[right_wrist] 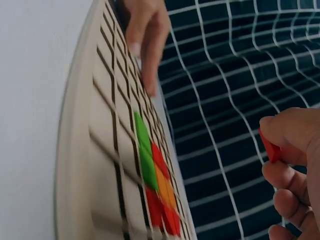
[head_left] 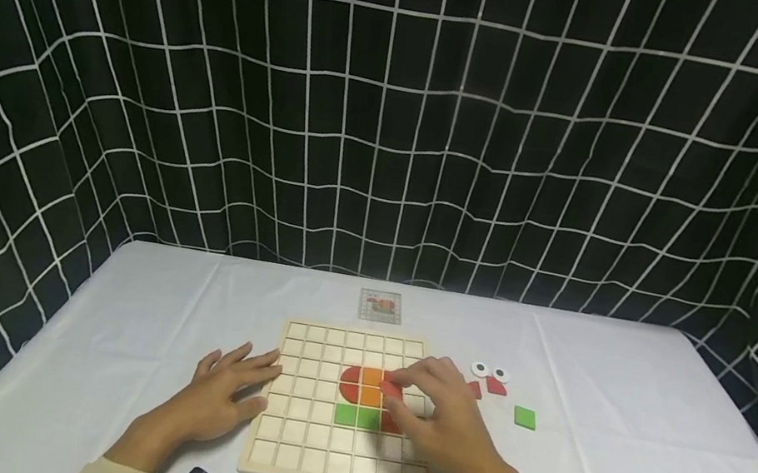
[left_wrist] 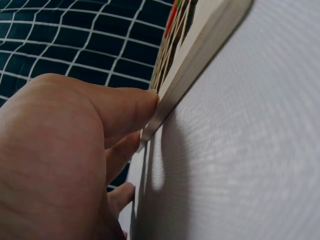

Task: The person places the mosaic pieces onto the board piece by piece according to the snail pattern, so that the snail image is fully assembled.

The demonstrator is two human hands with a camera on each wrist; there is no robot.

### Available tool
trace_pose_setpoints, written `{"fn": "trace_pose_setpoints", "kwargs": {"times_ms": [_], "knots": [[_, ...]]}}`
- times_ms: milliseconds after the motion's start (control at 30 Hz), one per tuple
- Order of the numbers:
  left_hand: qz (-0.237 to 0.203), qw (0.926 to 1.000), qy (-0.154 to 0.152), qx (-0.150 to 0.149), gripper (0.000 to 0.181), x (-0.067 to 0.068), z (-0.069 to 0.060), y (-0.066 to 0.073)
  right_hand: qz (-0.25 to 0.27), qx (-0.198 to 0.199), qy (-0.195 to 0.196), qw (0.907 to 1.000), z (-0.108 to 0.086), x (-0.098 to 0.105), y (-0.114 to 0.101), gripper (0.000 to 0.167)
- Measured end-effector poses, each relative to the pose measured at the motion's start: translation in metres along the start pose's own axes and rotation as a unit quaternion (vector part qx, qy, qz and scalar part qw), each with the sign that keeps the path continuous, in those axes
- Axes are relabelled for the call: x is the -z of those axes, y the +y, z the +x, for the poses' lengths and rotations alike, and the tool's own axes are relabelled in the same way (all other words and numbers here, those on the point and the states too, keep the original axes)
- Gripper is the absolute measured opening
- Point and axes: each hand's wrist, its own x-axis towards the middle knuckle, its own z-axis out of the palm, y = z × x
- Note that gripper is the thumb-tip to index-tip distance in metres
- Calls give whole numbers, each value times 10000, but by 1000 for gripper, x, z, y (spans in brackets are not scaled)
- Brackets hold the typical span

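My right hand [head_left: 448, 422] hovers over the right part of a wooden grid board [head_left: 295, 431], pinching a small red tile [right_wrist: 270, 146] between thumb and forefinger. Below it on the board lie orange tiles [head_left: 369, 395], with rounded red tiles [head_left: 347, 391] to their left. Green tiles [head_left: 346, 415] form the row nearer me, and a red tile [head_left: 389, 423] ends that row. My right fingers partly cover the red tiles at the right. My left hand [head_left: 209, 401] rests at the board's left edge with spread fingers; its thumb touches the rim in the left wrist view.
Right of the board lie two round eye pieces [head_left: 480, 369], two loose red tiles [head_left: 495, 386] and a green tile [head_left: 524, 418]. Behind the board lies a small picture card [head_left: 380, 306] on the white cloth [head_left: 159, 316]. A black curtain with white grid lines [head_left: 399, 122] surrounds the table's back and sides.
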Motion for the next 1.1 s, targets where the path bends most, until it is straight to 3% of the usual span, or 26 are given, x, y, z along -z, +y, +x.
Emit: {"fn": "trace_pose_setpoints", "kwargs": {"times_ms": [300, 567, 733, 1100], "knots": [[-88, 10000, 3, -20, 43, 1, -1, 0, 104, 118, -168, 9997, 13, -43, -15, 10], [-96, 9999, 2, -117, 43, 0, -1, -3, -551, -144, -344, 9978, 12, -72, -17, 12], [-83, 9999, -4, -73, 43, 0, -1, -2, -923, -291, -779, 9923, 5, -80, -15, 14], [-77, 9999, -30, -86, 44, 2, -1, -1, -981, -705, -1459, 9819, 1, -83, -13, 21]]}}
